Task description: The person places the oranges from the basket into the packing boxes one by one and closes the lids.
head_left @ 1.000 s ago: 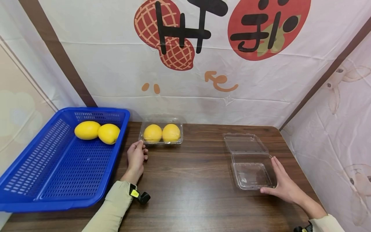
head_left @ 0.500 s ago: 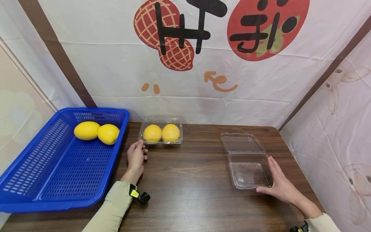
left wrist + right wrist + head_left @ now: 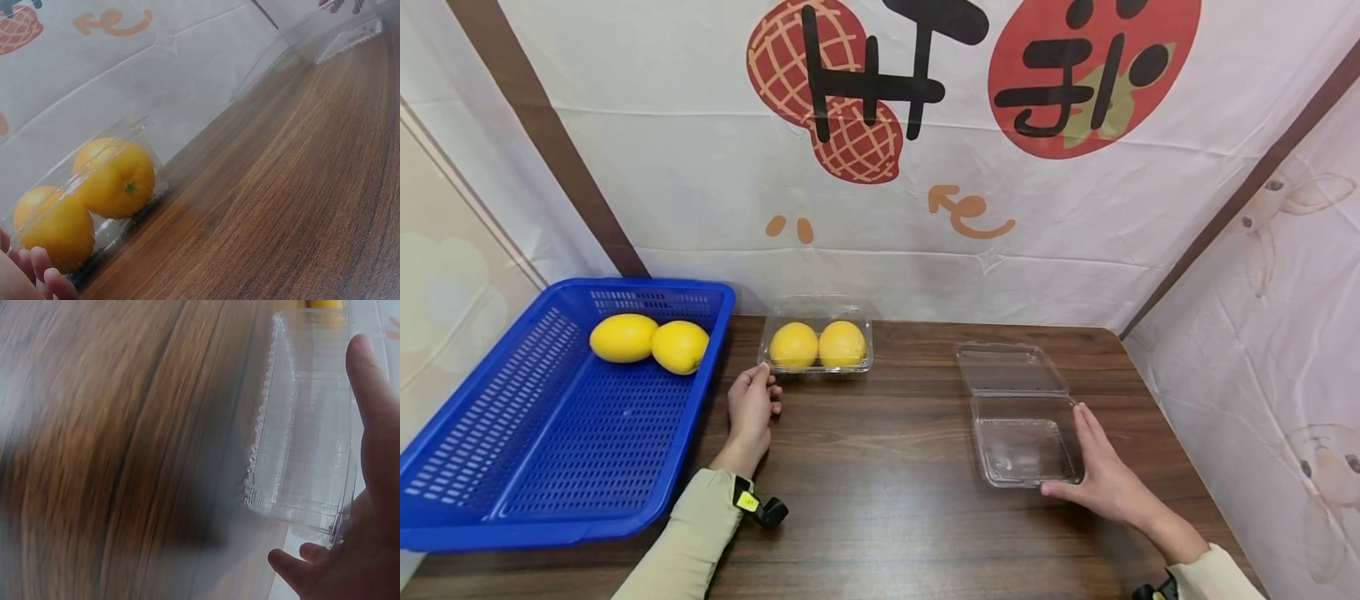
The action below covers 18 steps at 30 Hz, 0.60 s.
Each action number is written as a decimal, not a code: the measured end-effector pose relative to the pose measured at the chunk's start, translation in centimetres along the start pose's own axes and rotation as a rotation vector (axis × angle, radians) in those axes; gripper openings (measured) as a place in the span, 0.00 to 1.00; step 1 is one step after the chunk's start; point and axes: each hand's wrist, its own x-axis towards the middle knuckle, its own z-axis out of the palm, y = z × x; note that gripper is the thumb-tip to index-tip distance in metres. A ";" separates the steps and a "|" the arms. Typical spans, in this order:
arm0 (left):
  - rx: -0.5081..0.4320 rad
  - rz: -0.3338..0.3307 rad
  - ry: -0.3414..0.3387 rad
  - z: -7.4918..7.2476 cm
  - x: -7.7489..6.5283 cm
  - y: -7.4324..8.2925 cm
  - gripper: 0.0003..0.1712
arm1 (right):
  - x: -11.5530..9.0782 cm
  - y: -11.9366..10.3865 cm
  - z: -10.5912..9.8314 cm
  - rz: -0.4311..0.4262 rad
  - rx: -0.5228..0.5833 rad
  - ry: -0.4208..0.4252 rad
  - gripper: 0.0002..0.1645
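A closed clear plastic clamshell box point(image 3: 816, 308) stands against the back wall with two oranges point(image 3: 794, 346) inside. At its front left corner my left hand point(image 3: 751, 408) pinches the edge, fingers curled. The left wrist view shows curled fingertips point(image 3: 47, 275) beside the oranges. Farther right is a second clamshell box point(image 3: 1026, 450), its lid point(image 3: 1011, 367) folded back and nothing inside. My right hand point(image 3: 1105, 475) spans its right side, thumb at the front corner and fingers at the back corner. In the right wrist view the thumb point(image 3: 369, 381) lies along the rim.
A blue plastic basket point(image 3: 587, 467) fills the left of the brown wooden table point(image 3: 880, 517). Two lemons point(image 3: 623, 337) lie in its far end. Bare wood separates the two boxes. A printed white cloth point(image 3: 925, 275) rises behind the table, with another at the right.
My right hand and the lidded-open box have moved left together across the table. My left hand and the box of oranges have stayed in place.
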 end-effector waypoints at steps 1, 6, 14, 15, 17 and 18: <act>0.000 0.000 0.000 0.0 0.0 0.0 0.18 | 0.1 -0.2 0.1 -0.003 -0.005 0.003 0.82; -0.003 -0.006 -0.003 0.1 0.0 0.0 0.18 | 0.3 -1.2 0.8 0.005 -0.026 -0.005 0.82; 0.001 -0.003 0.003 0.0 0.0 0.0 0.19 | 0.9 -3.0 1.8 -0.005 -0.051 0.004 0.82; 0.000 -0.002 0.002 0.0 0.0 0.0 0.19 | 0.9 -3.2 1.9 -0.007 -0.052 0.004 0.82; -0.003 0.001 0.003 0.0 0.0 0.0 0.19 | 1.1 -3.6 2.1 -0.012 -0.054 0.001 0.83; -0.004 0.002 0.003 0.0 0.0 0.0 0.19 | 1.1 -3.8 2.3 -0.014 -0.053 -0.002 0.83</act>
